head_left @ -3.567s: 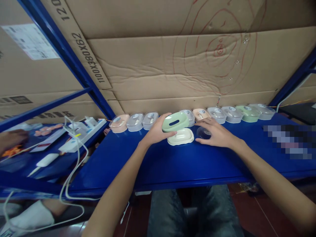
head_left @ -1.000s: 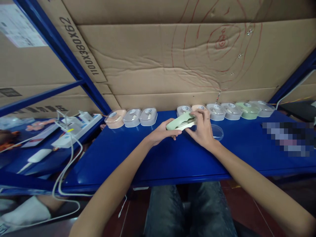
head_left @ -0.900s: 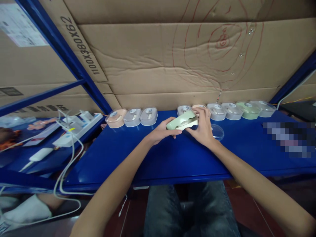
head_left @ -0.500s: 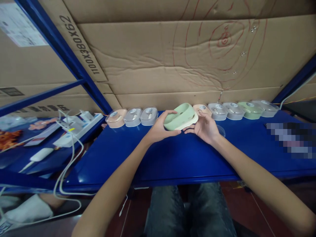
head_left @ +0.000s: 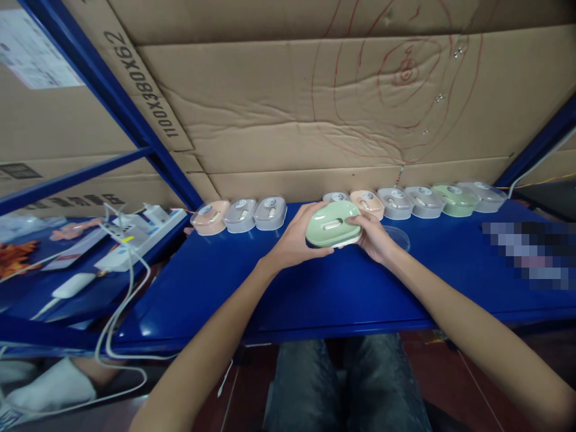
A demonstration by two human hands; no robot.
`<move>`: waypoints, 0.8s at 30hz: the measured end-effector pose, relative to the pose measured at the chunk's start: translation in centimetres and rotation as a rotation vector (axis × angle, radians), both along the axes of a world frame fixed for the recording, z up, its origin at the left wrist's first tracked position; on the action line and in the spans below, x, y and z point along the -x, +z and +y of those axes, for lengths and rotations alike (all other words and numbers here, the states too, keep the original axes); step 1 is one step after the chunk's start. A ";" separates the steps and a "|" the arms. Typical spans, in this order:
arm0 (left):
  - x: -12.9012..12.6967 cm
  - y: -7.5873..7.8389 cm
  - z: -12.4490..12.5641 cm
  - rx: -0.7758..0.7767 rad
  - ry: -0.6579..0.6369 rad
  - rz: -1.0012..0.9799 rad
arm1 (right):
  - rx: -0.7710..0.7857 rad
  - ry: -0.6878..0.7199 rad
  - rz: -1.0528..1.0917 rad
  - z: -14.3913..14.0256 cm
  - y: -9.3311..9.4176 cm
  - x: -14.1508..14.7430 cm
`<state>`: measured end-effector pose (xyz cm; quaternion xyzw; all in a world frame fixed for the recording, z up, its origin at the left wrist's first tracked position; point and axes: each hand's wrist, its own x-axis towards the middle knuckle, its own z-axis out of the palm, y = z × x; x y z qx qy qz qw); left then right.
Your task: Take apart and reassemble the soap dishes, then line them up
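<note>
Both hands hold one green soap box [head_left: 333, 224] just above the blue surface [head_left: 315, 288], near its far edge. Left hand [head_left: 294, 243] cups the left end, thumb under the front rim, fingers curled behind. Right hand [head_left: 375, 237] clasps the right end, fingers wrapped round it.

Risk, judged: the box looks like two nested pieces, a green top over a cream tray. Uneven squeeze from either hand could pop them apart or leave the top seated crooked. A clear lid [head_left: 398, 237] lies just beside the right hand; a wrist sweep could knock it. The row of boxes [head_left: 423, 201] stands close behind; a push backward could shove them.

Look of the box: oval, pale green, smooth, a slot in the middle of the top, cream rim showing below. Tilted slightly toward the camera.
</note>
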<state>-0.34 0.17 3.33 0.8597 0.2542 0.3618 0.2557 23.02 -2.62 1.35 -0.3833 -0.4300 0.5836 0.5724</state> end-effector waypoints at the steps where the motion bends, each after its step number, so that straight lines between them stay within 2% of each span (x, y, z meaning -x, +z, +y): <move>1: -0.1 -0.1 0.1 0.050 0.006 -0.056 | 0.008 -0.009 -0.001 0.0 0.0 0.1; 3: -0.4 -0.3 0.2 0.235 0.033 -0.187 | 0.016 -0.022 -0.004 0.0 0.0 0.2; 7: -1.2 -0.9 0.1 0.751 0.052 -0.414 | 0.005 -0.062 -0.022 0.1 -0.2 0.2; 10: -1.6 -1.2 0.1 0.940 0.007 -0.493 | 0.028 -0.091 -0.040 0.1 -0.3 0.3; 13: -1.6 -1.6 0.4 0.988 0.048 -0.553 | 0.029 -0.093 -0.045 0.0 -0.4 0.5; 17: -1.4 -2.0 0.7 0.975 0.117 -0.576 | 0.011 -0.073 -0.067 -0.2 -0.4 0.7; 24: -1.5 -2.0 0.7 0.946 0.103 -0.618 | -0.091 -0.080 -0.186 -0.1 -0.7 0.6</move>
